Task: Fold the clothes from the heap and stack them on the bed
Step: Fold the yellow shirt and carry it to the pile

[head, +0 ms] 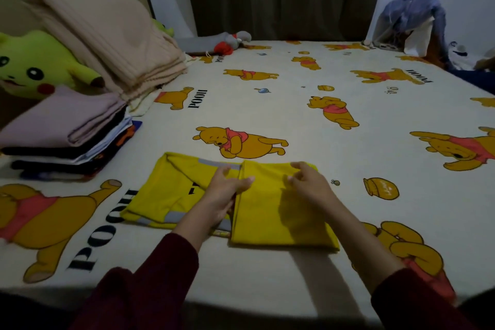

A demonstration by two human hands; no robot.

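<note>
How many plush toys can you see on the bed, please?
2: a green plush at the far left beside the folded beige blanket, and a grey and red plush at the far edge near the curtain. Others may be hidden behind the blanket.

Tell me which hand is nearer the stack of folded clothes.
Left. The left hand rests on the yellow shirt, closer to the stack at far left; the right hand lies farther right.

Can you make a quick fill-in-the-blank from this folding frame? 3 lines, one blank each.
1. Both hands rest on a partly folded ____ garment with grey stripes.
2. The left hand lies at the edge of the flap folded over from the ____ side.
3. On top of the stack of folded clothes lies a pale ____ piece.

Missing words: yellow; right; lilac
</note>
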